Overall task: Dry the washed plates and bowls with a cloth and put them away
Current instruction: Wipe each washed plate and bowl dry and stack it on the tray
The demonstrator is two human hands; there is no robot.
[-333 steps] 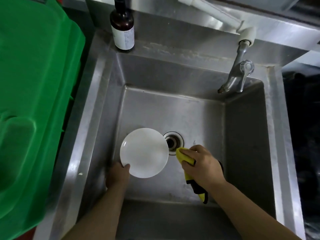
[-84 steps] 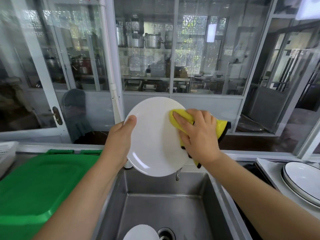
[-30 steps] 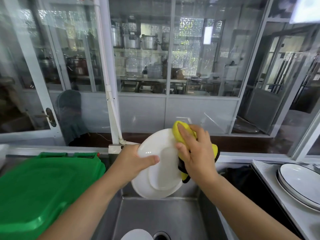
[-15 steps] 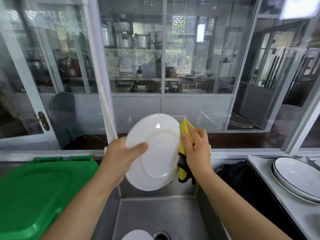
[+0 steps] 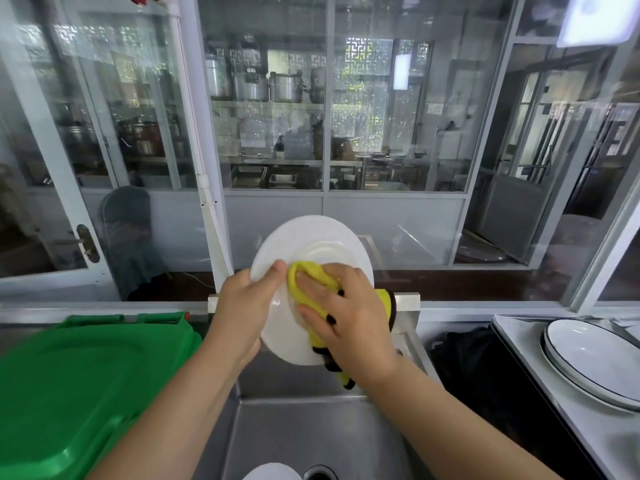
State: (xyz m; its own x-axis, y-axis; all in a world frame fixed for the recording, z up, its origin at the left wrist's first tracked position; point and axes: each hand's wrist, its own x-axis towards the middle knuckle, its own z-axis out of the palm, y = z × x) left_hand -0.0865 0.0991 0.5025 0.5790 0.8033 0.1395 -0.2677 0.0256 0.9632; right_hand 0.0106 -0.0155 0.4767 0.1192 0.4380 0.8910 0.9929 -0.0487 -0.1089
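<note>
- Yellow microfibre cloth [image 5: 313, 287] sits bunched under your right hand [image 5: 346, 315], fingers spread and pressing it flat against the white plate [image 5: 311, 247].
- Your left hand [image 5: 247, 308] pinches the plate's left rim, thumb on the face; the plate is tilted upright above the steel sink [image 5: 311, 438].
- Work the cloth outward to the far rim, turning the plate within that pinch.
- Right of your grip, stacked black-rimmed plates [image 5: 588, 358] probably mark the put-away spot; another white dish [image 5: 272, 472] waits below.
</note>
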